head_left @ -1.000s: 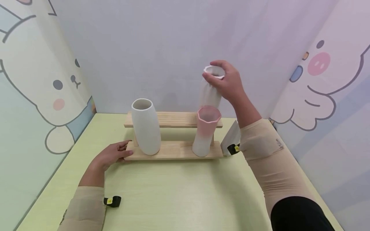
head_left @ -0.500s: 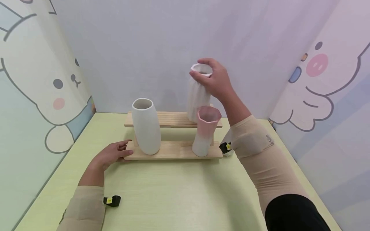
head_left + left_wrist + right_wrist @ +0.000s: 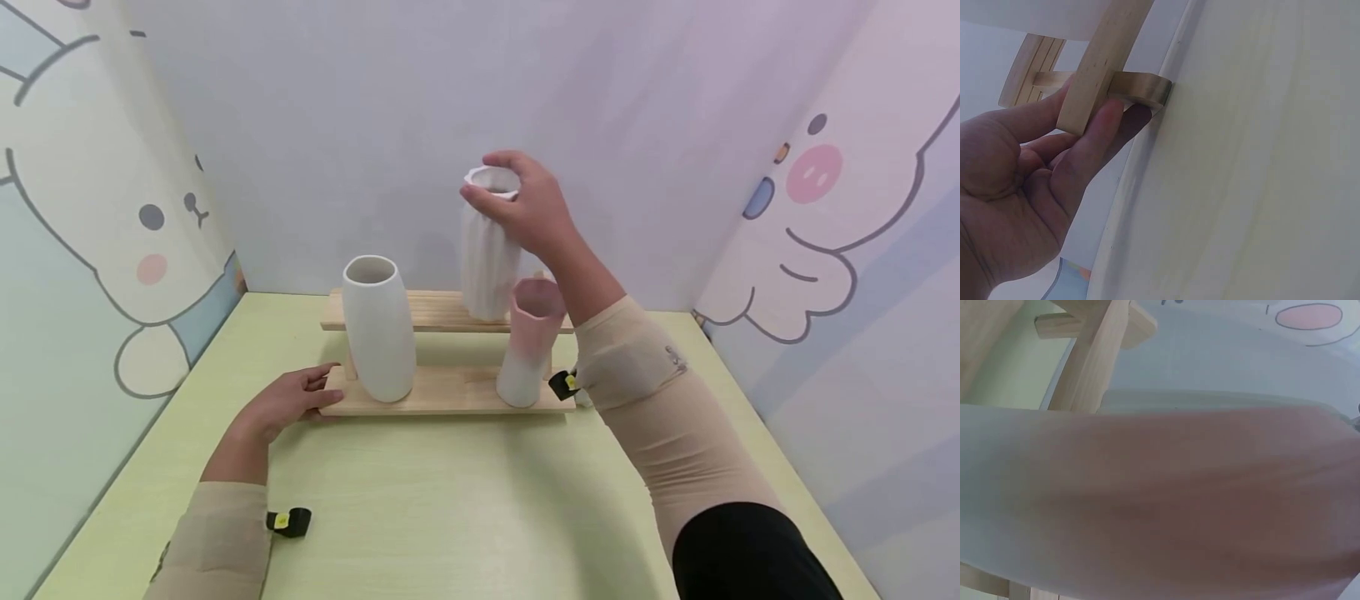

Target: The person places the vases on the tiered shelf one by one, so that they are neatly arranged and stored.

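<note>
Your right fingers (image 3: 483,200) clamp the ribbed vase (image 3: 487,267), its base seemingly on the upper shelf (image 3: 437,310); your left fingers (image 3: 324,398) grip the lower shelf (image 3: 453,392), bearing a smooth vase (image 3: 380,333) and pink vase (image 3: 529,346) in front.

A beige left sleeve (image 3: 217,533) is worn in front of the two-tier wooden shelf (image 3: 450,390), with a black block (image 3: 298,522) bearing a yellow label (image 3: 281,521) at its edge. Right of the shelf, a wrinkled beige right sleeve (image 3: 667,417) is marked in grey and bordered by a black sleeve (image 3: 746,554); another yellow-labelled block (image 3: 559,386) is set before the shelf's right end.
</note>
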### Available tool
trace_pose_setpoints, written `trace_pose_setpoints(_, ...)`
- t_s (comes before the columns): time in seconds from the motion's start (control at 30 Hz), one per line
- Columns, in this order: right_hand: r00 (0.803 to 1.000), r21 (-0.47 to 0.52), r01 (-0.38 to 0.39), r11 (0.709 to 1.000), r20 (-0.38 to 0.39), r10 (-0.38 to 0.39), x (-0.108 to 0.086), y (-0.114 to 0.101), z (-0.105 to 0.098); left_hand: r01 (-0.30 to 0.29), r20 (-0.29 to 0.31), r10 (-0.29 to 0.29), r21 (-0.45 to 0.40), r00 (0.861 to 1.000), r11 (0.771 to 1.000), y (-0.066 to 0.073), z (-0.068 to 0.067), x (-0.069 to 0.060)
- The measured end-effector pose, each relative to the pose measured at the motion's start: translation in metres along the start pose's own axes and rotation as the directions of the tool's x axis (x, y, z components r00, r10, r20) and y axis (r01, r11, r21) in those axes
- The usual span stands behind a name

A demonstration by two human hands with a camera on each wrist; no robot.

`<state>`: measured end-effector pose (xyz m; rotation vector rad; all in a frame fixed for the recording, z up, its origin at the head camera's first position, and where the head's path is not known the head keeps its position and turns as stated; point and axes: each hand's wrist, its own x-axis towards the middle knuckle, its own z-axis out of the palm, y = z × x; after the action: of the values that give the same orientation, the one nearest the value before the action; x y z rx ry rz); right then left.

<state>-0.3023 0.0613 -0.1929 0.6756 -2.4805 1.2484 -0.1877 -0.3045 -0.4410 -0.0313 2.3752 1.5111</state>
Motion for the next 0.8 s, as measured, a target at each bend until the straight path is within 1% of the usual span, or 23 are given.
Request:
trace_pose_setpoints(0.1,1.000,-0.013,-0.006,1.000,0.009,0.006,0.002,-0.006,0.004,-0.003,0.004,0.003,-0.001,1.000,1.000,0.001,0.000,0.001)
trace_pose_setpoints(0.23,1.000,-0.031,0.004,1.000,0.007,-0.004,0.005,-0.013,0.010,-0.013,0.011,0.013,-0.003,1.000,1.000,0.003,0.001,0.002)
trace_pose_setpoints(0.4,1.000,-0.029,0.001,1.000,0.018,-0.001,0.007,-0.020,0.016,-0.020,0.016,0.020,0.010,1.000,1.000,0.007,0.002,0.002)
trace_pose_setpoints(0.6,0.999,-0.033,0.020,0.999,0.031,-0.019,0.010,-0.027,0.025,-0.006,0.004,0.006,0.024,1.000,1.000,0.009,0.003,0.002)
trace_pose_setpoints(0.8,0.998,-0.034,0.014,0.999,0.068,-0.012,0.014,-0.033,0.037,-0.002,0.005,0.002,0.015,1.000,1.000,0.009,0.004,0.005)
